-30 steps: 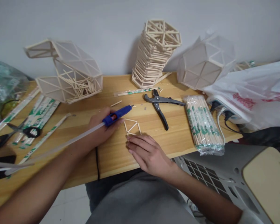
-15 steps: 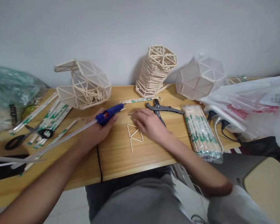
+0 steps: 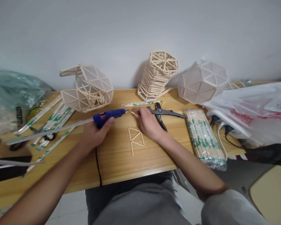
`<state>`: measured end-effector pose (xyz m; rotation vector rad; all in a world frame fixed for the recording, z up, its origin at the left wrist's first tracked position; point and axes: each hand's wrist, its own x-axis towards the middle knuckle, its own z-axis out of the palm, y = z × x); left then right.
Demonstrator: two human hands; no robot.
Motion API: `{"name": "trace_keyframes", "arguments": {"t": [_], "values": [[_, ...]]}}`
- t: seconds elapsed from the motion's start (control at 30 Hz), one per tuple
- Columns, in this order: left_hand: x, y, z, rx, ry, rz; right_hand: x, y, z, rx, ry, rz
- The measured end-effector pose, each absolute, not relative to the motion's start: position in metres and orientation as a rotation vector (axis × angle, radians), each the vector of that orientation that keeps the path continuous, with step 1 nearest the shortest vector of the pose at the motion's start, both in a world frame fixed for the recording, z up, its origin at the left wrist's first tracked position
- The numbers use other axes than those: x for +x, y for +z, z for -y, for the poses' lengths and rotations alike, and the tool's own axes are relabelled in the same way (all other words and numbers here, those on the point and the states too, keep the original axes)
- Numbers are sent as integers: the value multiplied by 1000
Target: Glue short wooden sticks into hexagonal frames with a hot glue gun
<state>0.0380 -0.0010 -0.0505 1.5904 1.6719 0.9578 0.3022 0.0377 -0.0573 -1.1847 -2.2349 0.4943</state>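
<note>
My left hand is closed around a blue hot glue gun, whose nozzle points right. A long glue stick trails out of its back end. Between the fingertips of my right hand is a short wooden stick, one end facing the nozzle with a small gap. Below, flat on the table, lies a little frame of glued sticks, two joined triangles with one stick reaching down. A pair of dark-handled cutting pliers rests just right of my right hand.
Along the wall stand a stick tower, an open covered stick frame and a closed one. A pack of chopsticks lies right, by a power strip. Scissors and wrapped chopsticks lie left.
The glue gun has swung to a flatter angle, its nozzle now near my right fingertips. My right hand has shifted slightly right and raised the short stick's end into view.
</note>
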Motion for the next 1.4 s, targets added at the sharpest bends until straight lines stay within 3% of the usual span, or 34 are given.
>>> {"name": "trace_keyframes", "arguments": {"t": [0.37, 1.4], "values": [[49, -40, -1, 1414, 960, -1454, 295, -71, -39, -1031, 611, 1948], [47, -44, -1, 1421, 967, -1453, 294, -67, -37, -990, 610, 1967]]}}
